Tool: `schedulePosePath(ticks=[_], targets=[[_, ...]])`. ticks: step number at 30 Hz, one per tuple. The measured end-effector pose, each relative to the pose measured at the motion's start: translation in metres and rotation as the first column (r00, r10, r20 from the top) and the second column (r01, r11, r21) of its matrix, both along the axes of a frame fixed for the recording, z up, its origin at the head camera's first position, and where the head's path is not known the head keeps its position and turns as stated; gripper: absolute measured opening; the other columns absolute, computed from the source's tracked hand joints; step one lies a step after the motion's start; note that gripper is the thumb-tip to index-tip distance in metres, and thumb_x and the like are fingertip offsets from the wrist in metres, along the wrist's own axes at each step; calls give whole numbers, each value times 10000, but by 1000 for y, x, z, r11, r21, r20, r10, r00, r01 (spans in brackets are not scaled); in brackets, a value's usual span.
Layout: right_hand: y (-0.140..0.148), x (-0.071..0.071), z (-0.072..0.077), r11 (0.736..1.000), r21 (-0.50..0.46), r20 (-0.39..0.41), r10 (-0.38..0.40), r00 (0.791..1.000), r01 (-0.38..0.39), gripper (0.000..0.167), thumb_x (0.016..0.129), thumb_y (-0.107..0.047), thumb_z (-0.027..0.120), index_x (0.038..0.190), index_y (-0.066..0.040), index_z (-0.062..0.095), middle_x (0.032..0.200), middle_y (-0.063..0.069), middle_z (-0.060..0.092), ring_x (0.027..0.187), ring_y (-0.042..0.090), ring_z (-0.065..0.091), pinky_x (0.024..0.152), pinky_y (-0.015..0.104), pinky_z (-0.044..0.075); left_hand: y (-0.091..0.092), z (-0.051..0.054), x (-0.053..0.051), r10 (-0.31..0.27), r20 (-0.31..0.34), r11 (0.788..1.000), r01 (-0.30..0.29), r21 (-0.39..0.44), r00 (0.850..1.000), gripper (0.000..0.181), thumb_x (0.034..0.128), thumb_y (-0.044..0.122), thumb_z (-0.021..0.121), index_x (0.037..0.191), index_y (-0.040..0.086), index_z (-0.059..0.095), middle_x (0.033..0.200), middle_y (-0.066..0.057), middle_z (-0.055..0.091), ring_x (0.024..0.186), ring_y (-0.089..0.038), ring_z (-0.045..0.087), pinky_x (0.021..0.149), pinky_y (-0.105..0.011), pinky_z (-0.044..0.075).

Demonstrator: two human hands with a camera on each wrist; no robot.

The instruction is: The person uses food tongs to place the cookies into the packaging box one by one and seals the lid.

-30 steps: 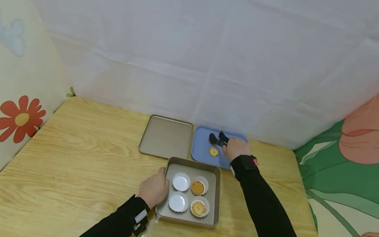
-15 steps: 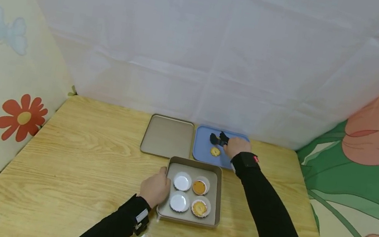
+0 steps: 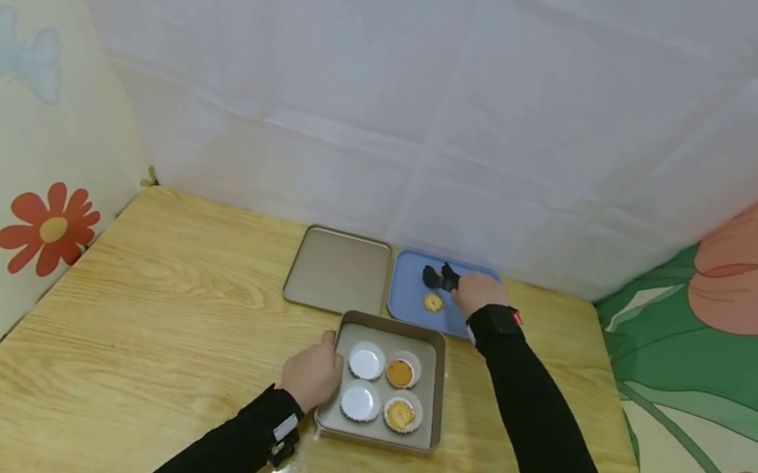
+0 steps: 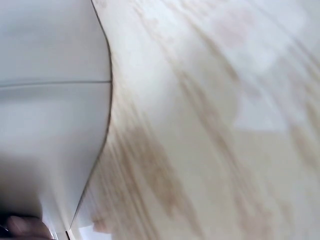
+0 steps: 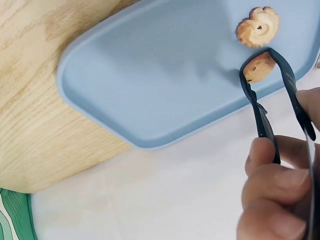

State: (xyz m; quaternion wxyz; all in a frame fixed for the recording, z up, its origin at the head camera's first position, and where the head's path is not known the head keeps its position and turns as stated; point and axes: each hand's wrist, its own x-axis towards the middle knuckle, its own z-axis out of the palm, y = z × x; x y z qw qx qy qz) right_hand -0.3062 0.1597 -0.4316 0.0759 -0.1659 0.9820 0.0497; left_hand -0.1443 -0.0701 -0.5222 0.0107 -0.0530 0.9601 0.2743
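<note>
My left hand (image 3: 311,372) grips the left wall of a square metal baking pan (image 3: 431,389). In the left wrist view the pan's pale side (image 4: 55,120) fills the left, and a fingertip shows at the bottom corner. Four-part detail aside, several white fluted cups stand in the pan; one holds a brown cookie (image 3: 400,373) and another a golden cookie (image 3: 401,415). My right hand (image 3: 479,294) holds black tongs (image 5: 258,117) over the blue tray (image 5: 150,75). The tongs' tips stand around a tilted cookie (image 5: 258,68). A swirl-shaped cookie (image 5: 258,27) lies beside them.
A flat metal tray (image 3: 338,272) lies left of the blue tray, behind the pan. All stand on a wooden table (image 3: 181,320). A white cloth backdrop (image 3: 299,87) hangs along the back, with painted panels at both sides.
The hands, tongs and pan keep their places. The whole head view has shifted very slightly.
</note>
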Motion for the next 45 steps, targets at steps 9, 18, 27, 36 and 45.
schedulePosePath(ticks=[9,18,27,36,45], targets=[[10,3,3,997,-74,-9,-19,1000,18,321,899,-257,547,645,-63,524,599,74,513,541,225,488,535,361,379,0,1,1,-4,-14,1000,4,-7,1000,429,881,185,415,1234,-51,475,796,-192,642,632,-324,609,499,-438,431],[17,21,15,992,-128,-102,0,995,-13,269,911,-279,536,819,-28,573,630,94,518,536,246,511,523,370,371,1,0,2,-8,-5,1000,8,-13,1000,432,879,190,413,1232,-52,474,769,-186,638,605,-311,601,483,-428,424],[15,55,33,978,-126,-313,118,942,-164,413,907,-333,540,1178,-25,590,793,176,620,571,290,550,473,389,407,1,1,1,-15,-1,1000,15,-6,1000,442,882,189,413,1246,-58,460,786,-197,637,625,-320,605,490,-434,427],[5,110,36,944,-78,-470,248,847,-320,460,880,-371,562,1243,-88,562,789,126,605,471,196,447,388,297,208,-1,0,-1,-15,-3,1000,15,-8,1000,450,884,197,395,1257,-47,460,840,-209,645,675,-340,614,528,-452,440],[4,142,22,919,-71,-465,313,828,-387,458,857,-374,601,1211,-83,590,765,97,605,392,109,342,367,248,209,-1,-2,-2,-14,-3,1000,14,-7,1000,442,883,193,398,1250,-45,465,858,-214,645,692,-349,617,541,-458,442]])
